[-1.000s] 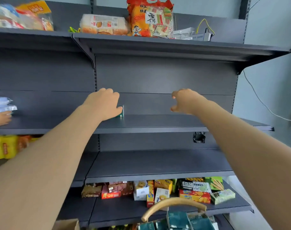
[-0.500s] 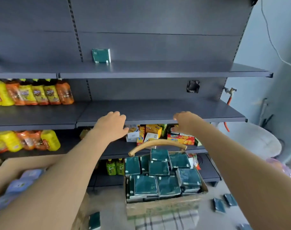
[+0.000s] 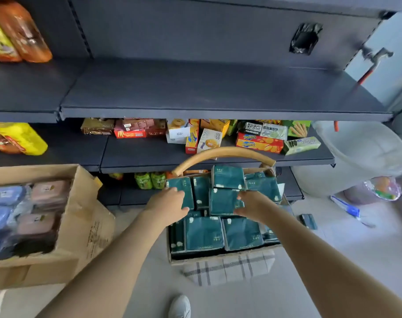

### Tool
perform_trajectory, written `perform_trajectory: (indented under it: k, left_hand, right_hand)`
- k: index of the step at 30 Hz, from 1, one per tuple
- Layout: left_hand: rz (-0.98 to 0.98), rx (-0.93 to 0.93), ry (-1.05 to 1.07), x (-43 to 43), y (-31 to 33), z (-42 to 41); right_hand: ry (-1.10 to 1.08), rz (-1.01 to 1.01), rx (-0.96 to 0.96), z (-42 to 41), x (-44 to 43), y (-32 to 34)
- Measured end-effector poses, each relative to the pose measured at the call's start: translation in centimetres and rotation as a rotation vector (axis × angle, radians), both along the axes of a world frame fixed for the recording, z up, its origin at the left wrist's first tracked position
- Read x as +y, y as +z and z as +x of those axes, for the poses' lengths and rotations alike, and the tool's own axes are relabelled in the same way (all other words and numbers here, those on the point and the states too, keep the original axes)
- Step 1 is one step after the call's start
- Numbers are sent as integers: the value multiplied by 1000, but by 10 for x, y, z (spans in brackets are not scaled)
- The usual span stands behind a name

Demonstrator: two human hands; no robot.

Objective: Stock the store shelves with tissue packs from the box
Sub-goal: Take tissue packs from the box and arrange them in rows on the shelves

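Several dark green tissue packs [image 3: 203,234] fill an open cardboard box [image 3: 218,260] on the floor, under a curved wooden handle [image 3: 223,154]. My left hand [image 3: 169,206] reaches into the box's left side, its fingers lying on an upright pack [image 3: 182,188]. My right hand [image 3: 250,206] is at the middle pack [image 3: 223,200], fingers and thumb spread to either side of its right edge. Neither hand has lifted a pack. A bare dark shelf [image 3: 218,92] runs above.
A large cardboard carton [image 3: 46,267] of blue and pink packs stands at the left. Snack boxes [image 3: 259,142] line the shelf behind the handle. A loose green pack [image 3: 308,221] lies on the floor at the right, near a white tub [image 3: 367,157]. My shoe [image 3: 179,306] shows below.
Both hands have dropped from the upper shelf, where one green pack was left standing, down to the box. My view has tilted down with them.
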State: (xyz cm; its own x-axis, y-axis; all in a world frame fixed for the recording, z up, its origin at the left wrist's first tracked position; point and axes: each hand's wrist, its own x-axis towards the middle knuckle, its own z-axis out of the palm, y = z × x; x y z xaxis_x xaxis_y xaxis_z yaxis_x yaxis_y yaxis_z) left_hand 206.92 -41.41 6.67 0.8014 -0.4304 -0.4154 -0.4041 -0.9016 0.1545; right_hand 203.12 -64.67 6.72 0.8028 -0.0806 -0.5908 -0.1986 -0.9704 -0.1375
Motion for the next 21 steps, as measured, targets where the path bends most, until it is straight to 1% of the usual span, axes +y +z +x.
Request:
perform_trajectory:
  k: [4,6,9,13,15,18,21]
  left_hand:
    - [3,129,-22,-12,-47,-1]
    - [12,165,-22,-18,-61,-7]
    - [43,203,-13,-27,-82,-11]
    - [101,224,3,-33,-102,-16]
    - [80,280,80,-33,-107,-17]
    - [-87,422,273,-26,-106,-17]
    - [-220,551,449,-7,-105,-13]
  right_hand:
    - [-8,-36,64,3,-3,-37]
    - [-34,-44,73,-1,-6,-47]
    - [-131,-6,78,-1,-14,-64]
    - [-275,51,26,0,-20,-77]
    - [-360,71,0,1,-20,-81]
    - [-453,104,-44,5,-19,-94]
    - [-598,191,-74,15,-12,-101]
